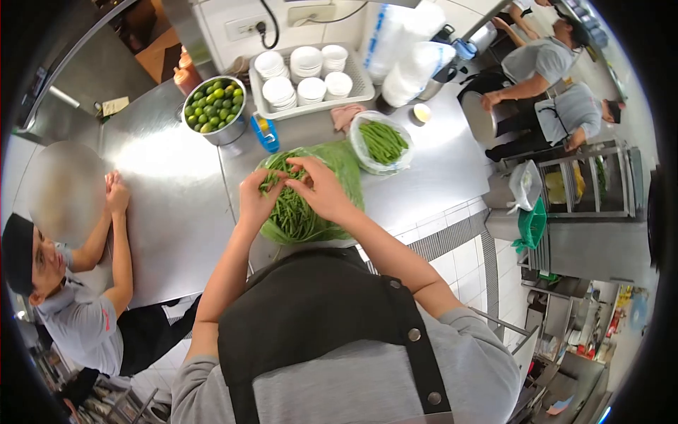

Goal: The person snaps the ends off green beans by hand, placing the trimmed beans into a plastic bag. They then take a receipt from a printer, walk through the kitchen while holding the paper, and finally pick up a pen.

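A large clear plastic bag full of green beans lies in front of me on the steel table, its mouth spread wide. Over the beans, my left hand has its fingers closed around a few of them. My right hand meets it from the right, thumb and fingers pinched at a green bean close to the left fingertips. The exact tip of the pinch is too small to make out. To the right stands a smaller plastic-lined container with green beans lying side by side.
Behind the bag are a metal pot of limes, a blue object, a white basket of stacked white cups and a pinkish cloth. A co-worker leans on the steel table at left; other people work at upper right.
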`<state>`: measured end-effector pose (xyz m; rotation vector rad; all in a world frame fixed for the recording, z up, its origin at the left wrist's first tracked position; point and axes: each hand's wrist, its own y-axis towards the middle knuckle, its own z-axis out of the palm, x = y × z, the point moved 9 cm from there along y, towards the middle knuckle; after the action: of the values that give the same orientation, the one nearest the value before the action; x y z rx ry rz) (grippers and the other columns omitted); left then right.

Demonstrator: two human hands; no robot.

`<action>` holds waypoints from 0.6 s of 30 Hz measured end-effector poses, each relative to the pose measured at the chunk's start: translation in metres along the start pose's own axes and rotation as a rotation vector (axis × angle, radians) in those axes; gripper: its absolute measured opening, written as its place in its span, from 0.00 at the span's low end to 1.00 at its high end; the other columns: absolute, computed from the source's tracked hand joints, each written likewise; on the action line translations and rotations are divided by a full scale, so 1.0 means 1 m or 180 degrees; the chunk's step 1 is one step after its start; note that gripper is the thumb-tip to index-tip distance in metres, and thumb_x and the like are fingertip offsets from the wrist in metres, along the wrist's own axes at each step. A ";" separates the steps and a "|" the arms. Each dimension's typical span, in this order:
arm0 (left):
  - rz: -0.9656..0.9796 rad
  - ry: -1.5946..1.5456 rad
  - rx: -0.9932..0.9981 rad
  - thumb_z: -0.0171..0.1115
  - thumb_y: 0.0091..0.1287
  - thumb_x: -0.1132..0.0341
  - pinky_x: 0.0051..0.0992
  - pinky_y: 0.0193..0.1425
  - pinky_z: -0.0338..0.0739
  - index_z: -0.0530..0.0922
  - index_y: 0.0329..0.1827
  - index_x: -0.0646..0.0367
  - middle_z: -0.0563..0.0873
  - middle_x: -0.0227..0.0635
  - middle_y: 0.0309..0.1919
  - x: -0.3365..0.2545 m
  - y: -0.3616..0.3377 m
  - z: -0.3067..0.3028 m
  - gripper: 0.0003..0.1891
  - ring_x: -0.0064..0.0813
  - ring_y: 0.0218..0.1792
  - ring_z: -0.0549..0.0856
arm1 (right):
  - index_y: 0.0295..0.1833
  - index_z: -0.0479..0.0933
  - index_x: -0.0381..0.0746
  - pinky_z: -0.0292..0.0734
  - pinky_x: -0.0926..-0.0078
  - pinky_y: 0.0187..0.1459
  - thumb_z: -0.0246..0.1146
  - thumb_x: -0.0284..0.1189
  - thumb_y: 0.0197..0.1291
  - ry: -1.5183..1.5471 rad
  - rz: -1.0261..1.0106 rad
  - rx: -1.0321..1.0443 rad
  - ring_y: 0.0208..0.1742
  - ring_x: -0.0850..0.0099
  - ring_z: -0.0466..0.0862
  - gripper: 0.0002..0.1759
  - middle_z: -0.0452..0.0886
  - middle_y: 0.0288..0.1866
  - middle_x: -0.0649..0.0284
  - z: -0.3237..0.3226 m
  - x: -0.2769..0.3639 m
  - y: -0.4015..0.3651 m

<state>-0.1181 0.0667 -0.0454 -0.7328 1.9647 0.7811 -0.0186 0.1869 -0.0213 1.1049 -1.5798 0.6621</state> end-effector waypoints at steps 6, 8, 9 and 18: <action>0.0126 -0.0196 0.0096 0.73 0.58 0.75 0.27 0.31 0.73 0.84 0.40 0.64 0.80 0.36 0.25 -0.025 0.000 0.001 0.08 0.28 0.26 0.78 | 0.38 0.81 0.33 0.74 0.71 0.34 0.70 0.27 0.61 -0.0160 -0.0281 -0.0131 0.29 0.69 0.79 0.07 0.78 0.33 0.58 -0.005 0.010 0.011; 0.0156 -0.0265 0.0020 0.73 0.58 0.77 0.26 0.34 0.73 0.83 0.39 0.64 0.81 0.35 0.28 -0.026 0.000 0.000 0.08 0.26 0.29 0.80 | 0.38 0.81 0.33 0.74 0.71 0.33 0.70 0.25 0.60 0.0014 -0.0315 -0.0294 0.29 0.70 0.79 0.06 0.78 0.32 0.59 -0.009 0.014 0.008; 0.0162 -0.0348 -0.0073 0.72 0.58 0.77 0.26 0.36 0.73 0.83 0.39 0.63 0.80 0.34 0.29 -0.028 -0.001 -0.001 0.08 0.25 0.31 0.79 | 0.38 0.81 0.33 0.74 0.71 0.33 0.70 0.25 0.59 0.0082 -0.0277 -0.0332 0.29 0.70 0.78 0.06 0.78 0.31 0.59 -0.009 0.013 0.007; -0.0029 -0.0214 0.0037 0.73 0.59 0.73 0.28 0.47 0.80 0.87 0.46 0.62 0.91 0.40 0.39 -0.016 -0.012 0.003 0.11 0.30 0.41 0.90 | 0.38 0.80 0.35 0.77 0.77 0.36 0.69 0.23 0.60 -0.0292 -0.0190 -0.0125 0.31 0.76 0.81 0.05 0.80 0.31 0.64 -0.006 0.001 0.004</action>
<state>-0.1009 0.0644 -0.0353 -0.6994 1.9030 0.7787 -0.0194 0.1933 -0.0177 1.1628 -1.6243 0.5454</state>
